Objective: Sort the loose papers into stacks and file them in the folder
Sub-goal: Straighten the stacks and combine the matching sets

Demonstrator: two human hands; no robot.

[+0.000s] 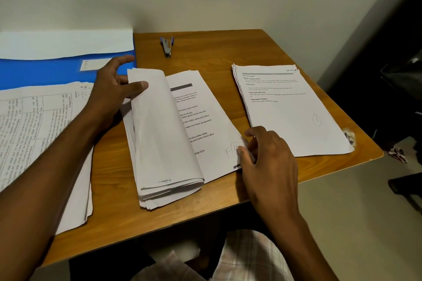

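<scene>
The left hand [109,91] grips a bundle of folded-back sheets [159,130] at the upper left edge of the middle stack [205,125], thumb across the top of the fold and the other fingers behind it, so the curled pages stand up and hide the left half of the printed page beneath. The right hand [265,155] rests at that stack's lower right corner, its fingertips pinching the corner of the top sheet beside a handwritten mark. Just behind the left hand lies the blue folder [45,70], open, with a white sheet [66,43] lying in its far part and a small label on its near flap. Left of that hand's wrist, under the forearm, a 2nd stack [34,139] of table-printed pages overlaps the folder's near edge. Right of the right hand, apart from it, a 3rd stack [290,109] lies flat near the edge of the wooden table [228,52]. A stapler [167,46] sits on the table beyond the middle stack, clear of both hands.
</scene>
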